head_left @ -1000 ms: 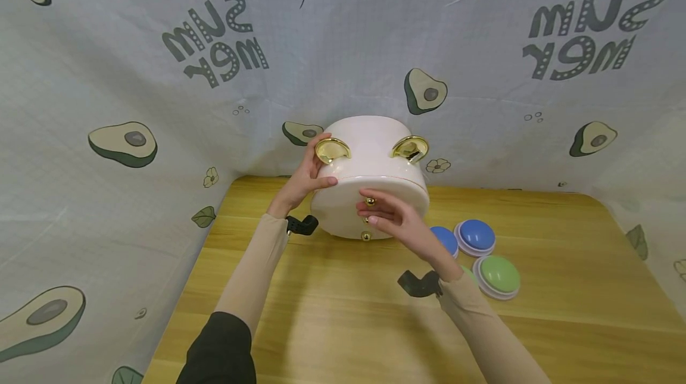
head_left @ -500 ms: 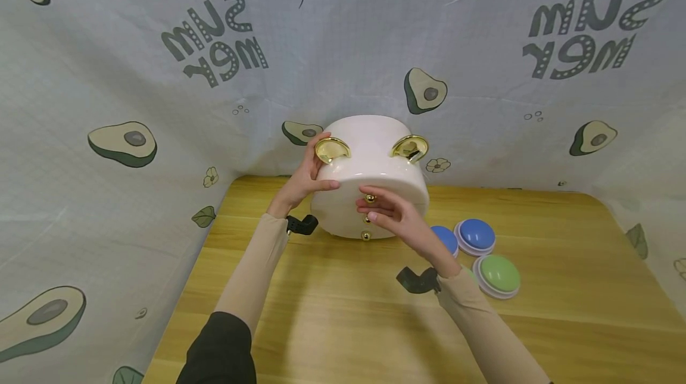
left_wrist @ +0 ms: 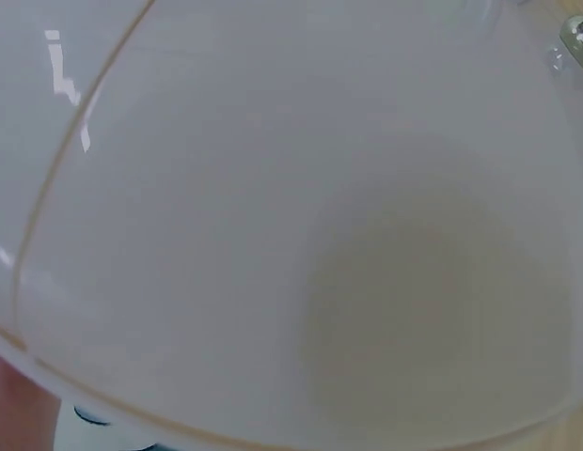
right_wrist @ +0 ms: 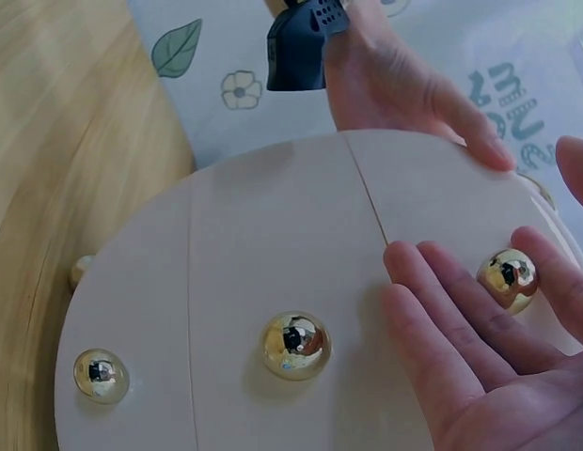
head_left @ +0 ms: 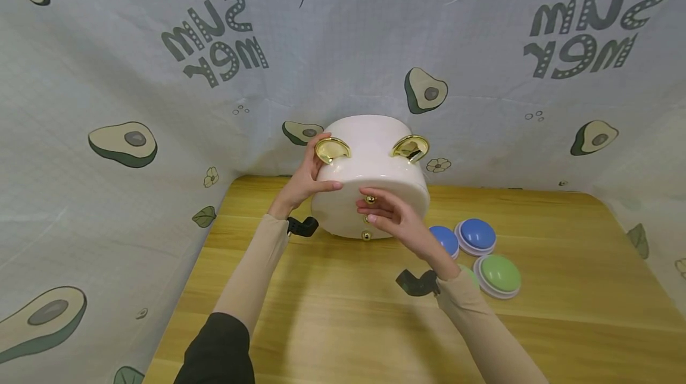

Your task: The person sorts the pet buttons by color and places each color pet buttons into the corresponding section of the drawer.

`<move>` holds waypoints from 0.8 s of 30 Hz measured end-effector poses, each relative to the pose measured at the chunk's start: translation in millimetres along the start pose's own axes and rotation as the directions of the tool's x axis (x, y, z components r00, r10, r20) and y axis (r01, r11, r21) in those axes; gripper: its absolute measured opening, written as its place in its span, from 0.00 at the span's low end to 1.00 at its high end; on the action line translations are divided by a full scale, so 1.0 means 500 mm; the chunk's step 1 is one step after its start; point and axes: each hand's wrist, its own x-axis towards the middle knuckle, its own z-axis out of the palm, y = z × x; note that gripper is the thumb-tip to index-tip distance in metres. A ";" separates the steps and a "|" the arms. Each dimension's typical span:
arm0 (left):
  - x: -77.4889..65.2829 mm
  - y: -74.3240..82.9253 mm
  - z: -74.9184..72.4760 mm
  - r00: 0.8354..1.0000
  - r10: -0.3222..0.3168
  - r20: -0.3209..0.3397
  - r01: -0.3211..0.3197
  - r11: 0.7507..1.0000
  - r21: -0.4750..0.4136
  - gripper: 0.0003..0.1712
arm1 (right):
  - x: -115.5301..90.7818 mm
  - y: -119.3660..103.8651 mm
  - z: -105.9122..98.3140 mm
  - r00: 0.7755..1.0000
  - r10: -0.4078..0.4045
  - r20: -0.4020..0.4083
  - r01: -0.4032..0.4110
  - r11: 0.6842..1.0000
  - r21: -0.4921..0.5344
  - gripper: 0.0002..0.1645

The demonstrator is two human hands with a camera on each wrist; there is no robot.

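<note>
Beyond the left fingers and right fingers, a pale cloth printed with avocados and mirrored lettering. Below both, a wood-grained bench. On it, held at one side by the left fingers and directly before the right ones, the white drawer box, with two seams across a rounded front. Appears closed in all three drawers; cannot tell the contents.

Wraps the box's side with the left fingers, thumb on the front. Lays three right fingers close together near the upper seam, with index parted from them and thumb well apart.

To the right of the right fingers, in the head view alone, two blue domes and two green domes on the bench, partly covered by the right wrist. Just beside the left fingers, one gold ear; farther right, its match.

Between right index and middle fingers, the top knob; cannot tell any firm pinch. Lower down, in the right wrist view, the middle knob and bottom knob. In the left wrist view, mostly plain white front and a brown seam.
</note>
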 end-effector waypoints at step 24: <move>0.003 0.010 -0.004 1.000 -0.025 0.008 0.024 0.999 0.048 0.56 | -0.024 0.005 -0.009 0.997 -0.075 0.018 0.074 0.997 0.017 0.31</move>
